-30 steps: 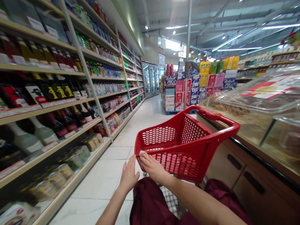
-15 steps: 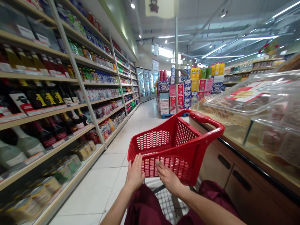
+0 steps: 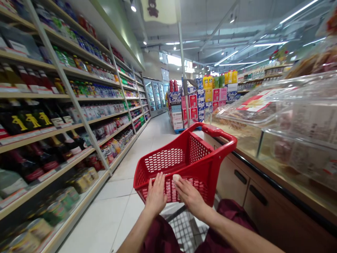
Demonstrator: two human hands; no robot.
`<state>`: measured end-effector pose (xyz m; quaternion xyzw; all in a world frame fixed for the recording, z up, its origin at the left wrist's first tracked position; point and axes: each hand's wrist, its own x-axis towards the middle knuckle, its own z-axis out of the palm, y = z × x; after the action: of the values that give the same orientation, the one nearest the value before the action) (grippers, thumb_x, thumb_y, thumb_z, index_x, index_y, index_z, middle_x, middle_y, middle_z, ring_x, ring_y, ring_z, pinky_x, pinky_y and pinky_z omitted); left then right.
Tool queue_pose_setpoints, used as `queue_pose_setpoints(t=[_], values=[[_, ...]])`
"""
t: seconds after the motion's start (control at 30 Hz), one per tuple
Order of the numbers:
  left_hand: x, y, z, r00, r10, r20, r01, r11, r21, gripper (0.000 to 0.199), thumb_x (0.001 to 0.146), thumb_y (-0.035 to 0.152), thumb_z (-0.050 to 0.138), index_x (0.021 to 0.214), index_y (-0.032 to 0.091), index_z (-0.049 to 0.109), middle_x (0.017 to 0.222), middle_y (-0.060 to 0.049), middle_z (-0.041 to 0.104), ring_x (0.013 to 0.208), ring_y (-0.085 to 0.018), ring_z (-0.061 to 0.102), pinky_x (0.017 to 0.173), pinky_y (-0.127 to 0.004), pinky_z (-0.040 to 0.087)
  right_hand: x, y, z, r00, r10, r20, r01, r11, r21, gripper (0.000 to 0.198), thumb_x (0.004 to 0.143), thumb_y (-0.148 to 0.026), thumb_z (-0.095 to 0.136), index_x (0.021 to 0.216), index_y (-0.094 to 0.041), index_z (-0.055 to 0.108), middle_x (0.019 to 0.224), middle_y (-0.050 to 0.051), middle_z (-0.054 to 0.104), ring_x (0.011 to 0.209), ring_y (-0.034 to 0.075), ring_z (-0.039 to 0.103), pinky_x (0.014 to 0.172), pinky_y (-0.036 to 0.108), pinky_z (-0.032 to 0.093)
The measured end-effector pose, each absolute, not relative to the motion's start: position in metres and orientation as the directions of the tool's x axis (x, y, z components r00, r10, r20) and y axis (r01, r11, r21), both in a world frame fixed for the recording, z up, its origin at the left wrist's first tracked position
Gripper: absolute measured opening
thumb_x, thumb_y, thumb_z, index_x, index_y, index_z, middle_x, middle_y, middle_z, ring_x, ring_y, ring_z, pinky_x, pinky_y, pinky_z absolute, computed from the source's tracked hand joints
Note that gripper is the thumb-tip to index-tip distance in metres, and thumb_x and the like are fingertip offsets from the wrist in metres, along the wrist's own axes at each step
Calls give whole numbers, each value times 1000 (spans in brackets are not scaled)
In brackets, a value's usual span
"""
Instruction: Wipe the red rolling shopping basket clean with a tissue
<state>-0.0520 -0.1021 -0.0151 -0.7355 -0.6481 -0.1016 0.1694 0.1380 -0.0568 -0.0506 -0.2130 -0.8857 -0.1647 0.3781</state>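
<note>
A red plastic shopping cart (image 3: 160, 160) with perforated walls stands in front of my knees, its handle toward the right. My left hand (image 3: 156, 193) is by the cart's near side wall, fingers stretched out, with nothing seen in it. To its right, my right hand (image 3: 191, 196) has its fingers together over a small white wad (image 3: 176, 177), which pokes out at the fingertips near the cart's upper edge. What the wad is made of I cannot make out. The cart's basket shows no goods in the visible part.
Shelves of bottles and cans (image 3: 76, 158) line the left side. A counter (image 3: 237, 196) with clear plastic-covered food (image 3: 252, 105) runs along the right. Stacked boxes (image 3: 185, 109) and a pole (image 3: 182, 52) stand ahead. Tiled floor (image 3: 116, 207) lies between shelf and cart.
The view has turned slightly right, so the cart and shelves sit further left. Against the cart, my right hand is a little higher, and the white wad shows more.
</note>
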Motion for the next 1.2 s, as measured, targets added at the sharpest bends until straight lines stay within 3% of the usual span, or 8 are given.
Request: queue_pose_setpoints(t=[0.13,0.3,0.53,0.7,0.9,1.1,1.2], values=[[-34,-99,-6,167,920,354,983,-129,-127,70,63,12,37,131,10,22,140,-8,23,129,-20,16,105,-45,15,147,-47,-43,-558,288,778,580,806,118,35,87,-12,31,119,-13,46,128,10,43,128,20,16,96,43,36],[-21,-95,-2,188,928,321,977,-144,-155,72,60,10,37,131,10,23,140,-8,23,129,-20,15,104,-45,17,172,-49,-66,-581,311,752,596,792,133,35,87,-14,33,119,-15,46,122,8,50,126,16,24,93,37,41],[-4,-88,1,229,911,343,970,-186,-154,70,63,12,36,131,10,22,140,-8,23,129,-20,16,104,-46,17,191,-38,-26,-401,375,836,670,742,-11,41,86,-9,31,125,-18,39,132,9,39,128,19,19,98,44,33],[3,-86,4,249,908,336,965,-205,-162,72,60,9,37,131,10,22,139,-8,24,129,-20,16,104,-45,19,216,-35,-59,-434,404,806,669,743,-12,38,87,-17,34,124,-22,41,127,7,44,125,16,27,94,36,39],[14,-82,8,239,918,316,969,-205,-139,72,60,7,35,131,8,22,140,-8,21,129,-19,14,105,-46,17,228,-31,-27,-265,392,881,724,685,-88,46,84,-7,31,128,-21,36,132,8,38,127,20,23,98,46,31],[20,-79,9,266,906,329,963,-239,-121,75,58,6,35,131,10,22,139,-8,22,129,-19,16,104,-46,17,239,-33,-47,-358,438,824,749,662,-27,44,83,-9,34,126,-20,40,126,8,46,125,18,26,91,41,41],[17,-77,7,238,909,342,971,-218,-98,73,59,5,35,131,10,23,139,-9,24,129,-20,18,104,-46,18,245,-34,-35,-305,423,853,752,657,-57,46,83,-7,34,127,-20,37,128,9,43,125,20,26,94,44,38]])
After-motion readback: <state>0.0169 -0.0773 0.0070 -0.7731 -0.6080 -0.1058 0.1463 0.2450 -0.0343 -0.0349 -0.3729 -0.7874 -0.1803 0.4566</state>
